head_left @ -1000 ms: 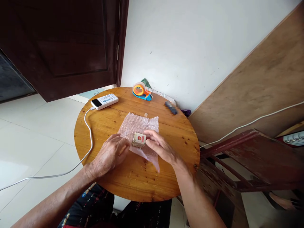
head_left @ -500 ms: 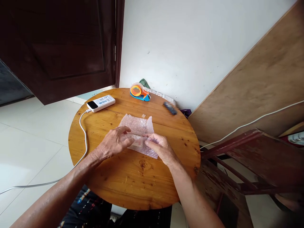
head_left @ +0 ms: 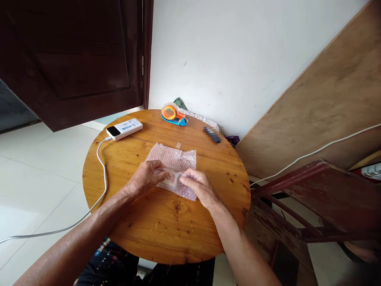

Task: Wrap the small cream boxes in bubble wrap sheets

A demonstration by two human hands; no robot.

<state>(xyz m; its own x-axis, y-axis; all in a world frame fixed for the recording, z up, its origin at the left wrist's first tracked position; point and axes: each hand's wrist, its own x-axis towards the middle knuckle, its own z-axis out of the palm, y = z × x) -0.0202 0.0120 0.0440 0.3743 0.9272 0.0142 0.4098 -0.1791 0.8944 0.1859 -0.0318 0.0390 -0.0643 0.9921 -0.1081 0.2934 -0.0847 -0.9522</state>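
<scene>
A sheet of pinkish clear bubble wrap (head_left: 175,156) lies near the middle of the round wooden table (head_left: 178,234). A small pale item with reddish marks (head_left: 170,178) shows at the wrap, between the hands. My left hand (head_left: 148,174) pinches the wrap's left side between thumb and fingers. On the right, my right hand (head_left: 199,184) grips the wrap with thumb and curled fingers. Just behind the wrap is a small clear piece (head_left: 178,145) on the wood.
A white device (head_left: 125,129) with a cable (head_left: 104,171) sits at the table's left. An orange and blue tape dispenser (head_left: 174,114) stands at the back. A dark blurred object (head_left: 212,135) lies back right. Beyond the right edge is a reddish wooden chair (head_left: 327,198).
My left thumb and fingers have closed on the wrap. The wrap's back right corner now lies flatter and more spread out. The view has shifted slightly.
</scene>
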